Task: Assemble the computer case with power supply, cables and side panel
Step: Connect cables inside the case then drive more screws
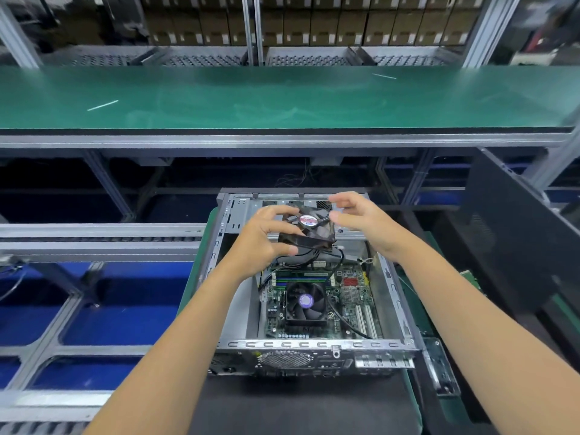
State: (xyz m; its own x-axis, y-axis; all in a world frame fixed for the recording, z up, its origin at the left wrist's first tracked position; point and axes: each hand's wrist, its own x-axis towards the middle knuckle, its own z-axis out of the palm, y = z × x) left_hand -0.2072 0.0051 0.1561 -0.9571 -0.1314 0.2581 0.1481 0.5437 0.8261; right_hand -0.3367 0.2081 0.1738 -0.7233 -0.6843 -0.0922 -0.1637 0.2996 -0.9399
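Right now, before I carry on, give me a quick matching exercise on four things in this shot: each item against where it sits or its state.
Items:
1. case fan
2. CPU cooler
3. right hand
4. black side panel

Places or states:
A. mounted on the motherboard, purple sticker at its hub
B. leaning upright to the right of the case
C. held by the left hand above the far end of the open case
D. fingers spread, holding nothing, beside the fan

Pairs: 1-C, 2-A, 3-D, 4-B
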